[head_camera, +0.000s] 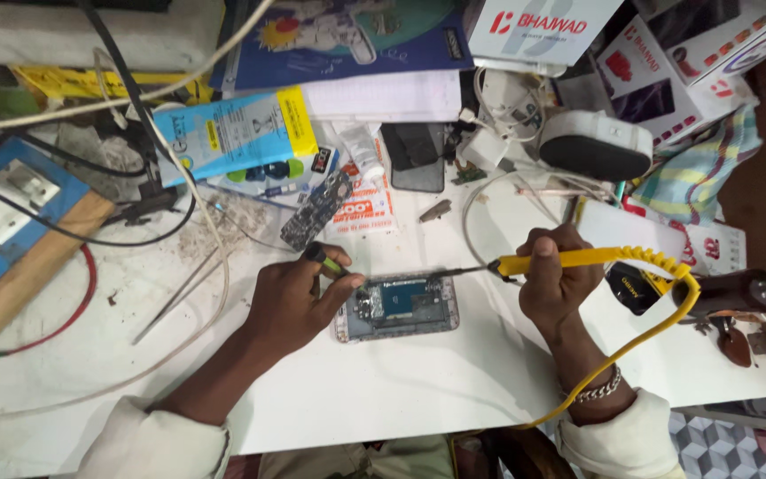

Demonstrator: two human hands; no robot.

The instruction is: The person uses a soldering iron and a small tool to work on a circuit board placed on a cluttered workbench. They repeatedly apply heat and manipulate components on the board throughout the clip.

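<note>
Sleeves of pale cloth show at the near edge, above the white counter (401,390). In the middle lies an opened phone (398,307), its inner board showing. The left hand (290,302) is closed around a green-handled screwdriver (328,260), touching the left end of the phone. The right hand (556,275) grips a yellow soldering iron (578,260), whose tip reaches toward the far edge of the phone. Farther away lie a blue packet (237,133), a loose circuit board (315,211) and boxes (667,62).

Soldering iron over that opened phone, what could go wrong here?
The soldering iron in the right hand has its tip over the opened phone, so a slip might scorch nearby parts. The left hand, holding a small tool, sits close to the tip and could get burned.
</note>
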